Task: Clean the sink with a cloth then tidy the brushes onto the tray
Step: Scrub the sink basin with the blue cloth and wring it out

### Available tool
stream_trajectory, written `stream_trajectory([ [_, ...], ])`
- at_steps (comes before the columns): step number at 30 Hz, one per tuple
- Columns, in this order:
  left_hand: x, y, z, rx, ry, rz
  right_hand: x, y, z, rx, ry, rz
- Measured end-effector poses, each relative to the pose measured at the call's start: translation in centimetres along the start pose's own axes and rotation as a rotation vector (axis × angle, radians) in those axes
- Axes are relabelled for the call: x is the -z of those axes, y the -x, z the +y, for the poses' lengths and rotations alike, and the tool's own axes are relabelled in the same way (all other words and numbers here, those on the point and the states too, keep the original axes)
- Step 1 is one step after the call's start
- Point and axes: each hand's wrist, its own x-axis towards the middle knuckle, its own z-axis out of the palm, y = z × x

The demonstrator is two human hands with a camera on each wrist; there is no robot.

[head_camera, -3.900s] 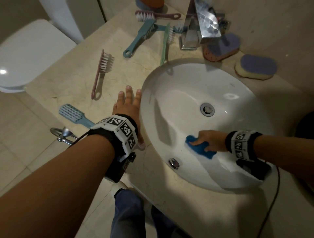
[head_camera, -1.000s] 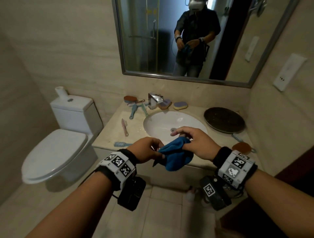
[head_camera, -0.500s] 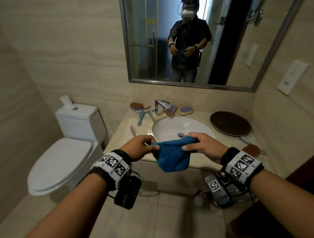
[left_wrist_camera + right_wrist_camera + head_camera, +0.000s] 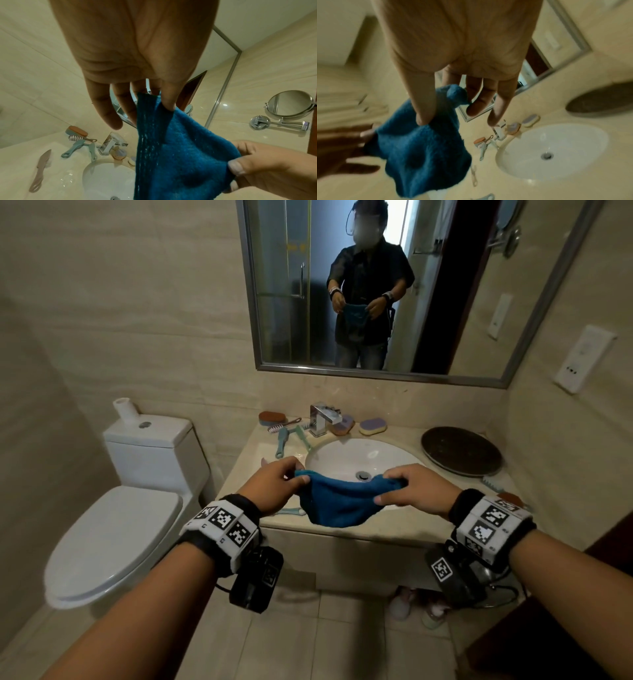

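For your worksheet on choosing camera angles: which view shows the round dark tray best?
The head view: the round dark tray shows whole on the counter, right of the sink. The right wrist view catches it blurred and cut by the frame edge. The left wrist view does not show it.

Your beige stone countertop (image 4: 404,530) is carrying the oval white sink (image 4: 342,463), which is sitting sunk into its middle. Behind the basin the chrome tap (image 4: 322,419) is standing on the counter, with two purple-topped sponges (image 4: 372,426) lying to its right and an orange-topped sponge (image 4: 272,418) lying to its left. Left of the basin, you are looking at several brushes: a pink-handled brush (image 4: 282,426), a blue-handled brush (image 4: 281,442), a green-handled brush (image 4: 303,436) and a mauve brush (image 4: 40,170) lying nearer the front edge. A dark round tray (image 4: 460,450) is resting on the right end.
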Motion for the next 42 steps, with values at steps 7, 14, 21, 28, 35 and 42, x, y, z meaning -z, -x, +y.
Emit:
stream_trajectory([
  [7, 0.3, 0.3, -0.5, 0.014, -0.023, 0.009, 0.6, -0.4, 0.2, 0.081, 0.149, 0.184],
  [14, 1.3, 0.6, -0.9, -0.004, -0.102, 0.047, 1.4, -0.7, -0.2, 0.054, 0.234, 0.156],
  [21, 1.5, 0.4, -1.3, 0.093, 0.036, 0.145, 3.3, -0.8, 0.7, -0.076, 0.207, -0.023],
  [28, -0.2, 0.6, -0.7, 0.166, 0.069, 0.162, 1.5, -1.6, 0.7, -0.284, -0.001, 0.134],
  [35, -4.3, 0.6, 2.3, 0.241, 0.407, 0.013, -3.9, -2.3, -2.1, -0.295, -0.512, 0.060],
  [42, -4.2, 0.7, 3.6, 0.224, 0.444, -0.014, -4.8, -1.1, -2.4, -0.092, -0.409, -0.036],
])
